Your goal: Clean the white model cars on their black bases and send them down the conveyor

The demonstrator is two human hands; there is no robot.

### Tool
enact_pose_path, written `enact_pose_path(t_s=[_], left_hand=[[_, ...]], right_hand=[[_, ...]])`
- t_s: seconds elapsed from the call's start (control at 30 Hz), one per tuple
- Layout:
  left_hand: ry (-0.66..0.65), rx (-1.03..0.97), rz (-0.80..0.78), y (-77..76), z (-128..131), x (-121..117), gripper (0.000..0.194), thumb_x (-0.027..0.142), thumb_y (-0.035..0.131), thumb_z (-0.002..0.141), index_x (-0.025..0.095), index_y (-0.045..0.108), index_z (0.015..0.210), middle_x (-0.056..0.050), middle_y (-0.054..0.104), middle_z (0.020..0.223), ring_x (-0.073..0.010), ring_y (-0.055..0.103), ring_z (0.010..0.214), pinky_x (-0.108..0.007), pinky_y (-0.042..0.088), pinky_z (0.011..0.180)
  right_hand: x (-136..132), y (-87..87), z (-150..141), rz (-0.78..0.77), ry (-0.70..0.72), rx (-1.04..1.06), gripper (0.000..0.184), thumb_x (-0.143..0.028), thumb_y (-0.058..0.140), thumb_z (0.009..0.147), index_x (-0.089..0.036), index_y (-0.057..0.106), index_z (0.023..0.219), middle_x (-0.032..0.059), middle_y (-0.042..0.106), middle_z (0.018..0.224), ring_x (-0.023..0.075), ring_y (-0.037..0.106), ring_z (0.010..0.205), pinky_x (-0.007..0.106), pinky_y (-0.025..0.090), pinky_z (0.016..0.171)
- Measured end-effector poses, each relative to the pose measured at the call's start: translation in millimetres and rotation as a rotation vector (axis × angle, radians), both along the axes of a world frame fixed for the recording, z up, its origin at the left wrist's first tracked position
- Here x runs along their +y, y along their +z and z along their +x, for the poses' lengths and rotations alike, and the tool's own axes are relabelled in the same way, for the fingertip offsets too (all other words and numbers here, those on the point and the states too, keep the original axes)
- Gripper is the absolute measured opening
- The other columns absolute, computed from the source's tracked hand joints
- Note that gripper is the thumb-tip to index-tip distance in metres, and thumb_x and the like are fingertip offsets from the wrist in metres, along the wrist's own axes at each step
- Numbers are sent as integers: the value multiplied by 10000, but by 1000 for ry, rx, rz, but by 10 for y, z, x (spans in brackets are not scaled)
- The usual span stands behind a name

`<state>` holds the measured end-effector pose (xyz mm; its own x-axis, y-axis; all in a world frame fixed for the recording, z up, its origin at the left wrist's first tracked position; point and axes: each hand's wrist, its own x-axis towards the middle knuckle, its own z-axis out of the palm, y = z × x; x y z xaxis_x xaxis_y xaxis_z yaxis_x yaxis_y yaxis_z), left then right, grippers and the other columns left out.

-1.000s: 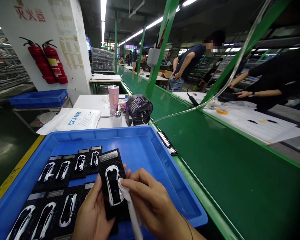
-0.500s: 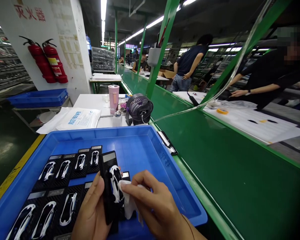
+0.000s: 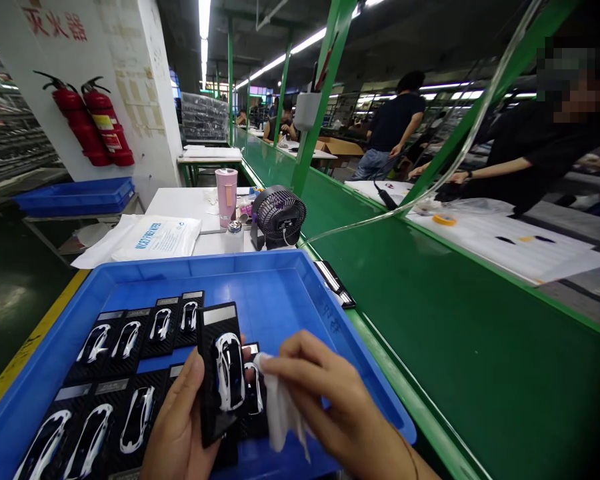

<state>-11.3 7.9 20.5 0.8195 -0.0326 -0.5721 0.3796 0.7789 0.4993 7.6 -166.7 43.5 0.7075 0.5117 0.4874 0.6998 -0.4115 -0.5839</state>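
The right hand (image 3: 330, 400) has drawn its white cloth (image 3: 280, 407) off the black car card (image 3: 221, 373), rightward.

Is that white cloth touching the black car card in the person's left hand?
Apart: in the head view, another card shows between the white cloth and the black car card.

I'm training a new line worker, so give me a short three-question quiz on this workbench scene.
1. Which hand, left or right, holds the black carbon-textured card with a white model car, while the other pinches a white cloth?
2. True or false: the pink tumbler stands inside the blue plastic tray.
3. How many similar cards lie in the tray's back row, left of the held card?

Key: 1. left hand; 2. false, it stands on a white table beyond the tray; 3. four.
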Motion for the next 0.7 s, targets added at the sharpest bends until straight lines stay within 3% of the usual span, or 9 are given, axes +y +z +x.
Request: enact_pose_path(t_s=[0.13,0.23,0.33,0.47,0.7], left_hand=[[-99,5,-8,21,-12,0,444,382,566,776,39,602,1057,-184,624,1048,-324,574,985,-393,511,811],[-126,25,-20,16,-32,-4,348,341,613,743,70,639,961,-151,665,938,-309,618,880,-364,538,708],[-79,91,9,-8,-46,0,371,318,670,694,128,618,1008,-105,671,945,-272,630,850,-315,536,656],[-125,78,30,-44,-46,38,407,342,659,705,140,591,1052,-100,667,961,-246,631,842,-283,520,648],[-390,-18,106,-10,-75,84,486,423,486,814,48,543,1118,-210,643,958,-324,624,821,-396,480,717]], right_hand=[[-67,58,135,17,-59,-19,397,-61,440,834,-233,509,1185,44,472,948,26,464,825,132,403,710],[10,95,167,-50,-4,-69,393,-63,431,828,-237,518,1168,39,475,972,39,460,857,155,397,740],[105,99,154,-202,55,-134,413,-73,450,799,-260,515,1161,22,482,984,40,450,810,149,363,661],[74,69,158,-352,6,-160,366,-140,458,820,-276,514,1155,20,489,979,45,434,762,147,316,590],[-96,178,272,-114,-4,-81,336,-131,396,873,-214,543,1163,49,478,946,26,461,856,130,393,751]])
